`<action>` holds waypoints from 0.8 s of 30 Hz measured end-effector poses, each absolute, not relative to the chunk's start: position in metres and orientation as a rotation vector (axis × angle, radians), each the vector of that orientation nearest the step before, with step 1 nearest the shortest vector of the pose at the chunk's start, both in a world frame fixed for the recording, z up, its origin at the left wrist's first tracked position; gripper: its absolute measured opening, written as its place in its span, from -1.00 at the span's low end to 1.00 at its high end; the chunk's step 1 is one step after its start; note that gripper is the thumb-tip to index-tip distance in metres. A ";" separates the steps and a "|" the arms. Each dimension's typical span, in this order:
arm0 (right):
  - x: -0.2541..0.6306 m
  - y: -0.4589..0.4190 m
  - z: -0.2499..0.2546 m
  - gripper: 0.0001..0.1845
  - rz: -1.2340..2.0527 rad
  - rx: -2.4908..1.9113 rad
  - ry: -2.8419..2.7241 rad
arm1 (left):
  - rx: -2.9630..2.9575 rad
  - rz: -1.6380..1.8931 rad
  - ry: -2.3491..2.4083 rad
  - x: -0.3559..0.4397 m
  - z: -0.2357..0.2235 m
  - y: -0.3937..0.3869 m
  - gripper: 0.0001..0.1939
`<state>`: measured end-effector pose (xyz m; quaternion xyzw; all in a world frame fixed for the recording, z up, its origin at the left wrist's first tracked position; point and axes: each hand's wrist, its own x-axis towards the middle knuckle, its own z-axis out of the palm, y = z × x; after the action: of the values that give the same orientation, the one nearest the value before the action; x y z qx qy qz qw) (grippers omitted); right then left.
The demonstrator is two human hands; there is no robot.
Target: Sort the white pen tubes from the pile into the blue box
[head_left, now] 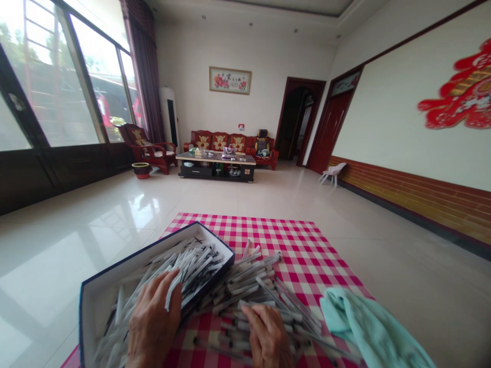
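The left hand [153, 319] is lying spread over a heap of slim white-and-clear plastic tubes [195, 260], its fingers [163, 286] curving down among them. One white tube is rising beside those fingers, but I cannot tell whether they are gripping it. The right hand [266, 337] is arching over a looser pile of the same tubes [249, 291], fingertips pressing in, and whether it is holding any is also hidden.

The heaped tubes are filling a shallow white box with a dark blue rim [215, 245], sitting at about 8 o'clock. The looser pile is lying at 12 o'clock from the right hand, directly on a pink-and-white gingham cloth [299, 245] spread over glossy cream floor tiles [69, 240]. A crumpled pale teal towel [364, 327] is lying on the cloth at 4 o'clock.

No writing is legible on the box or tubes. Far off at 12 o'clock, a low coffee table [217, 166] is standing before a red sofa [218, 143]. A framed floral picture [230, 81] with tiny unreadable characters is hanging above it, and a red paper-cut decoration [460, 89] is brightening the wall at 2 o'clock.
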<state>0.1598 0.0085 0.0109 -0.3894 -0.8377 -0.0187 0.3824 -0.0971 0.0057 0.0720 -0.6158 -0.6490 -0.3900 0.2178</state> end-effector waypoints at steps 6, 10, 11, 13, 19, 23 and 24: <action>0.159 0.006 0.016 -0.59 -0.062 -0.960 -2.072 | -2.308 -1.282 -1.583 -0.040 0.057 -0.002 -0.85; 0.158 0.004 0.022 -0.59 -0.063 -0.921 -2.051 | -2.476 -1.311 -1.486 -0.019 0.041 -0.004 -0.87; 0.158 0.004 0.022 -0.59 -0.061 -0.912 -2.052 | -2.493 -1.318 -1.482 -0.017 0.038 -0.004 -0.87; 0.158 0.004 0.022 -0.59 -0.052 -0.904 -2.059 | -2.514 -1.335 -1.490 -0.016 0.036 -0.004 -0.86; 0.158 0.005 0.017 -0.58 -0.035 -0.892 -2.081 | -2.486 -1.325 -1.538 -0.017 0.037 -0.005 -0.79; 0.161 0.007 0.011 -0.57 -0.043 -0.930 -2.072 | -2.451 -1.339 -1.608 -0.024 0.049 -0.005 -0.78; 0.161 0.008 0.010 -0.56 -0.046 -0.942 -2.066 | -2.431 -1.348 -1.637 -0.029 0.054 -0.005 -0.78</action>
<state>0.1614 0.0081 0.0095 -0.3761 -0.8248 -0.0183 0.4217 -0.0291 -0.0051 0.0545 -0.7530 -0.5069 -0.4176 -0.0421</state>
